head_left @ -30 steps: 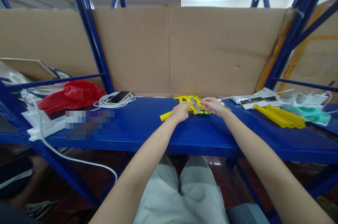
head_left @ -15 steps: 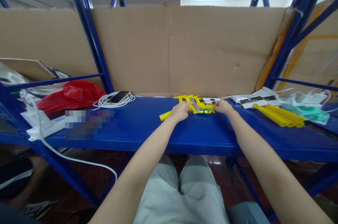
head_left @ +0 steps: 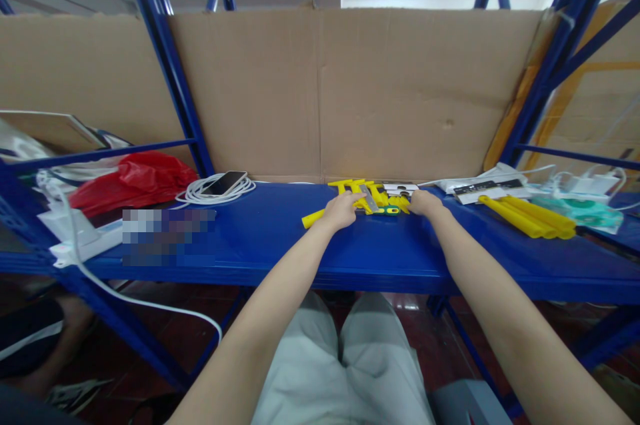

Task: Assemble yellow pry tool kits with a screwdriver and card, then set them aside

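Observation:
My left hand (head_left: 341,211) is wrapped round a yellow-handled scraper (head_left: 313,219). The handle's end sticks out to the left, and a grey metal plate (head_left: 369,199) shows beyond my fingers. My right hand (head_left: 426,203) has its fingers curled together at the right edge of a group of small yellow pieces (head_left: 399,203); whatever is in them is hidden. Several yellow tool heads (head_left: 356,185) lie behind my left hand. In front, between the hands, is a green and yellow handle (head_left: 390,210). Black-and-white packaging (head_left: 400,189) lies behind the small pieces.
Yellow tubes (head_left: 530,218) and a labelled packet (head_left: 487,190) lie on the blue shelf (head_left: 280,245) at right, beside white chargers (head_left: 593,183). At left are a phone (head_left: 226,183) on a coiled white cable (head_left: 193,194) and a red bag (head_left: 140,178). Cardboard (head_left: 390,91) stands behind.
My right hand has shifted slightly right, uncovering more of the small yellow pieces and the packaging behind them. My left hand stays on the scraper in nearly the same place.

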Available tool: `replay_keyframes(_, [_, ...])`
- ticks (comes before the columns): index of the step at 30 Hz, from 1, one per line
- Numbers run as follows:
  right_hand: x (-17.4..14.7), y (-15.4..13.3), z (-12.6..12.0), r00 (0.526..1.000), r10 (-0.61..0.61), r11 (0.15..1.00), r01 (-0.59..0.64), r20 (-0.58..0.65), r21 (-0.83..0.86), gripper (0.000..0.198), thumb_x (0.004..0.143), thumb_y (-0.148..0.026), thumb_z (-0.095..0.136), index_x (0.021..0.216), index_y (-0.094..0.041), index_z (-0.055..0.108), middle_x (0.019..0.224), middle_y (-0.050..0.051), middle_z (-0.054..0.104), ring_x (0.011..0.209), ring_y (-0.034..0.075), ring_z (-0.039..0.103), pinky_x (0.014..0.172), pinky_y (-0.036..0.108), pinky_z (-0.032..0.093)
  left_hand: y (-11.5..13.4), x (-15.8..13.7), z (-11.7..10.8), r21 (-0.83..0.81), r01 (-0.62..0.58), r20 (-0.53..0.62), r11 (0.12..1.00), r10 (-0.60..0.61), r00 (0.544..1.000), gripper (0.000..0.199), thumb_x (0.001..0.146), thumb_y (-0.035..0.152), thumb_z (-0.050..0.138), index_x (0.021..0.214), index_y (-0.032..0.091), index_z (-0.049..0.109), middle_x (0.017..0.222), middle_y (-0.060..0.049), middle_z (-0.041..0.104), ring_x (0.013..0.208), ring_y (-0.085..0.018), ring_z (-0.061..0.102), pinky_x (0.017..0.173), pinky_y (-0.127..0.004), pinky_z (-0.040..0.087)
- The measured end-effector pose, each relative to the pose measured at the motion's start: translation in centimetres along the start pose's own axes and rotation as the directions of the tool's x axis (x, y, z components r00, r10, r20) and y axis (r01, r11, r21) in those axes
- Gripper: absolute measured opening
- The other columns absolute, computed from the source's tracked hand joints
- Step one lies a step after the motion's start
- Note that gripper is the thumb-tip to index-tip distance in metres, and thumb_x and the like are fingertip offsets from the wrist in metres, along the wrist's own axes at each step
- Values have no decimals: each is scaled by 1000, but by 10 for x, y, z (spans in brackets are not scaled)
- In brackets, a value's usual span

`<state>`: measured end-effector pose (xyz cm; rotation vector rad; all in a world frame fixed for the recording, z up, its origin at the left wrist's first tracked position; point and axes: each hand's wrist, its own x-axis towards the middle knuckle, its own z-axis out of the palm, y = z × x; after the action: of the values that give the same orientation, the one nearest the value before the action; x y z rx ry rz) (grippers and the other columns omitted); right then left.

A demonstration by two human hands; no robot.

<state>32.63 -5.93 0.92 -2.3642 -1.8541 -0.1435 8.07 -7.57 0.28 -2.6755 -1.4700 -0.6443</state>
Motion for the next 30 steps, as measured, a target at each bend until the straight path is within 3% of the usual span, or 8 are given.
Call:
replay_keyframes(8, [-10, -4, -11, 997, -27, 998, 31, 73, -49, 37, 82, -11, 54, 117, -6, 67, 116, 27, 67, 110, 29, 66, 85, 33, 51, -2, 1, 2, 1, -4, 3, 1000, 4, 1000, 54, 88, 13, 50, 139, 32, 53, 131, -4, 61, 120, -20, 57, 102, -31, 45])
replay_keyframes(15, [-11, -2, -13, 997, 75, 997, -75, 36, -4, 44, 82, -20, 58, 122, -5, 64, 118, 26, 66, 110, 31, 65, 83, 34, 52, -1, 1, 2, -11, -2, 0, 1000, 2, 1000, 53, 89, 13, 50, 139, 32, 54, 130, -4, 61, 120, -21, 57, 102, -32, 44])
replay_keyframes(21, [-9, 3, -16, 989, 105, 989, -93, -105, 115, 38, 86, -25, 51, 114, -6, 68, 111, 23, 69, 110, 30, 64, 83, 32, 50, -1, 1, 1, -24, -9, 1, 1000, 9, 1000, 54, 88, 12, 48, 139, 30, 54, 131, -4, 61, 121, -21, 56, 102, -31, 44])
replay_keyframes(26, [-9, 5, -17, 954, 113, 970, -46, -279, 237, 34, 86, -24, 47, 108, -10, 69, 107, 19, 70, 104, 29, 65, 80, 31, 49, -1, 0, 1, -21, -9, 1, 1000, 9, 1000, 55, 88, 12, 48, 139, 30, 54, 131, -4, 61, 121, -21, 56, 102, -31, 44])
replay_keyframes(30, [-8, 5, -16, 939, 111, 960, -16, -326, 278, 29, 85, -24, 48, 101, -12, 69, 103, 18, 70, 100, 28, 65, 79, 31, 47, 0, -1, 0, -18, -7, 8, 1000, 7, 1000, 54, 88, 12, 47, 139, 30, 54, 131, -4, 61, 121, -21, 56, 102, -30, 44])
